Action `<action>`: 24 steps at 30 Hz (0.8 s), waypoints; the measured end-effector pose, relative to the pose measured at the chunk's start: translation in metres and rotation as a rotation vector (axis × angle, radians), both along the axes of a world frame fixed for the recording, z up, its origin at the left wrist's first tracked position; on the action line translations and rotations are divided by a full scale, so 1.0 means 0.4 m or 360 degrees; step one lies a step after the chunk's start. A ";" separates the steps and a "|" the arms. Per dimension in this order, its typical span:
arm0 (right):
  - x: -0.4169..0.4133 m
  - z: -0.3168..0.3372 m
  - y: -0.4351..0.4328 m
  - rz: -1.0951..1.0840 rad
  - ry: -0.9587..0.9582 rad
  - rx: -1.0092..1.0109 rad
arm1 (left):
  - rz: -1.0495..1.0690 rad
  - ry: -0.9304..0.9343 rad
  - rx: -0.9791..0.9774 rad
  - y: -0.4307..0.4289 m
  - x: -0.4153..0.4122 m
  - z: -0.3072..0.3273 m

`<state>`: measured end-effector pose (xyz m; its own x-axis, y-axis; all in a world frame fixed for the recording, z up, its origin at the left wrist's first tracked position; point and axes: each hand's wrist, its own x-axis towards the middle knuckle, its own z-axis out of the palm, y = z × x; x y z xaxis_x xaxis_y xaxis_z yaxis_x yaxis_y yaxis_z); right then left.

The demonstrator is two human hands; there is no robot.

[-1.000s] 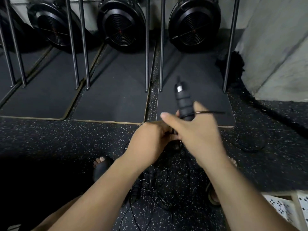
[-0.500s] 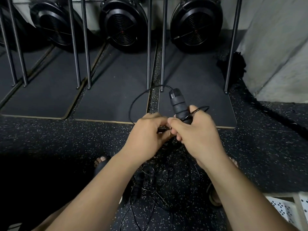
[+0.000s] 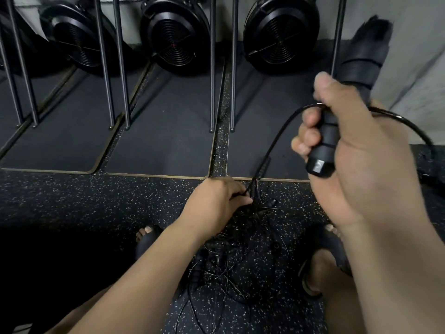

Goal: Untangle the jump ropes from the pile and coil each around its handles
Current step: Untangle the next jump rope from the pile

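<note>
My right hand is raised close to the camera and grips a black ribbed jump rope handle, fingers curled round it. A thin black cord runs from that handle down to my left hand, which pinches the cord low over the floor. Another loop of cord arcs out to the right behind my right hand. Below my left hand lies the tangled pile of black ropes with several handles in it, on the speckled floor between my two sandalled feet.
Dark mats lie ahead, with thin metal legs standing on them and three black round fan housings behind. A grey wall rises at the right. Speckled rubber floor spreads left of the pile.
My right hand has lifted the handle up and to the right, toward the camera, drawing the cord taut. My left hand has dropped toward the pile and stays on the cord.
</note>
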<state>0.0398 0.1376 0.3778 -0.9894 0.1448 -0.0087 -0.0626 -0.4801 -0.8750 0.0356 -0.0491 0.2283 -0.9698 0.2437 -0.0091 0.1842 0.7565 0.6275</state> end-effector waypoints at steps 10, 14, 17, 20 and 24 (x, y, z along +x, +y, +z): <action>0.004 -0.187 -0.071 0.0002 -0.0227 0.1132 | 0.0036 0.0224 0.0149 0.006 0.001 0.028; 0.008 -0.238 -0.088 0.0143 -0.0284 0.1516 | 0.0065 0.0469 0.0184 -0.012 0.010 0.052; 0.006 -0.240 -0.093 0.0186 -0.0265 0.1486 | 0.0086 0.0447 0.0216 -0.026 0.007 0.041; 0.006 -0.238 -0.091 0.0210 -0.0277 0.1454 | 0.0074 0.0417 0.0188 -0.026 0.002 0.034; 0.015 -0.220 -0.087 0.0221 -0.0302 0.1159 | 0.0026 0.0324 0.0172 -0.020 0.002 0.032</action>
<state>0.0460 0.1028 0.2897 -0.9900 0.0539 -0.1304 0.1394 0.2298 -0.9632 0.0363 -0.0570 0.2413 -0.9528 0.2169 0.2123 0.3035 0.6907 0.6564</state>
